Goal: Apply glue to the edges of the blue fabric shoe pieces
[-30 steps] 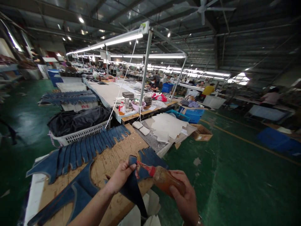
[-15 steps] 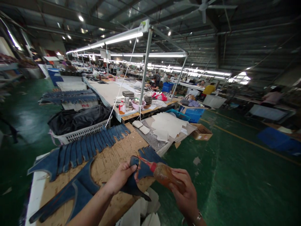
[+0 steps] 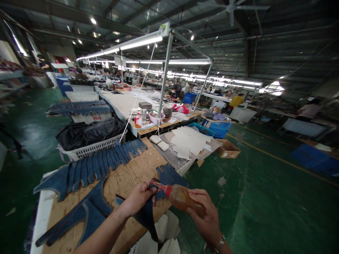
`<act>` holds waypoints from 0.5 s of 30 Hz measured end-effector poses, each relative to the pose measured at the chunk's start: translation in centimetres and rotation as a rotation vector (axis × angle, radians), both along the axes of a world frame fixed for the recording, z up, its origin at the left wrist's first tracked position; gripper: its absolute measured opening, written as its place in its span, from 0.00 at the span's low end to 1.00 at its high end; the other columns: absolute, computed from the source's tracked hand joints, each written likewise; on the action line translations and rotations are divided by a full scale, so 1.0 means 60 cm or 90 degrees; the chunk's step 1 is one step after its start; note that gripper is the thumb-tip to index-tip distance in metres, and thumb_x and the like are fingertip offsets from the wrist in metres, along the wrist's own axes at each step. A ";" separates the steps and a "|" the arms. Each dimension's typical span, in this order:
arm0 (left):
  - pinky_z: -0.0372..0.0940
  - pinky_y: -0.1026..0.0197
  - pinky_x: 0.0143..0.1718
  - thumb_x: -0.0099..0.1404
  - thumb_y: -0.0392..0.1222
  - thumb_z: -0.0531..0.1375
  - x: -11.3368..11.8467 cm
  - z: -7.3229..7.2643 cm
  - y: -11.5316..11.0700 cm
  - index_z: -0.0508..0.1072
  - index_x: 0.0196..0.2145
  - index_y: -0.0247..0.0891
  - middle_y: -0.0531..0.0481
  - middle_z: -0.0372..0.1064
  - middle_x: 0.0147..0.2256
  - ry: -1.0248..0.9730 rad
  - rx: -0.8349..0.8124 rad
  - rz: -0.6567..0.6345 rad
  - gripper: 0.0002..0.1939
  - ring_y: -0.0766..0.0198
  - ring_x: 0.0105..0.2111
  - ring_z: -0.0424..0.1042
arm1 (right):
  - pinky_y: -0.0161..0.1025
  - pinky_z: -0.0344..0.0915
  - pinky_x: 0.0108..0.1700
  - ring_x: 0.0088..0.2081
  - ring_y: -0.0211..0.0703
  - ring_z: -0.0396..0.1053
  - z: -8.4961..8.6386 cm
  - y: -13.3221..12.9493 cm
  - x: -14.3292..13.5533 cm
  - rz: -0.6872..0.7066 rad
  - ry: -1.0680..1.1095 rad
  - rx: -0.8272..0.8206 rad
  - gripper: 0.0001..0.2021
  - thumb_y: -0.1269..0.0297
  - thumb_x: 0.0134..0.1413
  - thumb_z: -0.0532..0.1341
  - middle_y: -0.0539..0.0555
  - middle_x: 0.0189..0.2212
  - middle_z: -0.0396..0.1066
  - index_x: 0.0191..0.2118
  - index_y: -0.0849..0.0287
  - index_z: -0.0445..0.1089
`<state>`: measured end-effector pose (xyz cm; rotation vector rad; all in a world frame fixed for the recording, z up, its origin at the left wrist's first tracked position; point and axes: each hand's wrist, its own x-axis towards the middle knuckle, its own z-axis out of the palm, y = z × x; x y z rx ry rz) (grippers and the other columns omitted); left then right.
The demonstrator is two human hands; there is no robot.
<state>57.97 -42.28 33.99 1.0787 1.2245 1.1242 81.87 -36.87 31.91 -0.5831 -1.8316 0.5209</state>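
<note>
Left hand (image 3: 137, 201) — fingers pinched on a dark blue cut strip (image 3: 147, 215), gripping its upper end; the strip hangs down past the near edge of the counter (image 3: 127, 176). Right hand (image 3: 205, 215) — fingers wrapped round a squeeze bottle (image 3: 182, 198) of amber liquid, held tilted, its red nozzle (image 3: 162, 188) touching the top of the strip just beside the left thumb. Both hands hover over the counter's near right corner.

Counter surface is worn brown board. A fanned row of blue cut pieces (image 3: 97, 164) lies along its far-left edge; larger blue pieces (image 3: 79, 215) sit at the near left; a small overlapped stack of blue pieces (image 3: 171, 175) lies by the right edge, behind the bottle. White paper sheets (image 3: 161, 238) show below the near edge. Past the far edge: a white basket (image 3: 92, 148) holding black fabric, and a stack of pale sheets (image 3: 189, 141).
</note>
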 end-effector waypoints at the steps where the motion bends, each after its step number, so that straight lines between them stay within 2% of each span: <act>1: 0.61 0.63 0.28 0.55 0.59 0.61 0.000 0.002 0.000 0.70 0.22 0.38 0.53 0.68 0.17 0.016 0.007 -0.003 0.20 0.65 0.20 0.66 | 0.42 0.74 0.39 0.40 0.47 0.73 0.000 -0.001 -0.001 0.010 -0.006 0.003 0.12 0.65 0.51 0.65 0.55 0.38 0.73 0.43 0.51 0.71; 5: 0.61 0.63 0.29 0.59 0.56 0.58 0.002 0.003 -0.001 0.69 0.18 0.38 0.51 0.69 0.17 0.070 0.037 -0.005 0.21 0.64 0.21 0.67 | 0.43 0.73 0.40 0.40 0.48 0.73 -0.004 0.004 -0.005 -0.022 0.001 -0.013 0.12 0.67 0.50 0.65 0.56 0.38 0.73 0.42 0.52 0.71; 8: 0.62 0.64 0.28 0.62 0.53 0.56 0.001 -0.006 0.000 0.72 0.22 0.38 0.52 0.68 0.17 0.096 0.056 0.013 0.18 0.64 0.20 0.66 | 0.45 0.72 0.41 0.40 0.49 0.72 -0.011 0.011 -0.004 -0.086 0.036 -0.077 0.09 0.66 0.49 0.65 0.56 0.38 0.72 0.39 0.54 0.72; 10: 0.63 0.65 0.27 0.65 0.50 0.53 -0.002 -0.015 0.001 0.73 0.24 0.39 0.53 0.68 0.17 0.169 0.097 0.028 0.18 0.65 0.20 0.67 | 0.44 0.71 0.41 0.41 0.50 0.71 -0.014 0.012 0.000 -0.112 0.067 -0.150 0.08 0.65 0.49 0.64 0.57 0.38 0.72 0.37 0.55 0.73; 12: 0.64 0.66 0.28 0.67 0.46 0.50 -0.009 -0.022 0.000 0.74 0.27 0.39 0.54 0.69 0.19 0.304 0.176 0.061 0.17 0.66 0.21 0.68 | 0.44 0.70 0.41 0.40 0.50 0.71 -0.016 0.011 0.005 -0.107 0.099 -0.224 0.09 0.62 0.49 0.63 0.56 0.37 0.72 0.37 0.56 0.74; 15: 0.69 0.63 0.35 0.67 0.37 0.49 -0.022 -0.025 -0.003 0.73 0.42 0.39 0.53 0.74 0.25 0.539 0.395 0.152 0.14 0.65 0.27 0.73 | 0.42 0.69 0.41 0.40 0.49 0.70 -0.016 0.007 0.013 -0.062 0.131 -0.286 0.10 0.59 0.48 0.64 0.55 0.37 0.72 0.37 0.56 0.74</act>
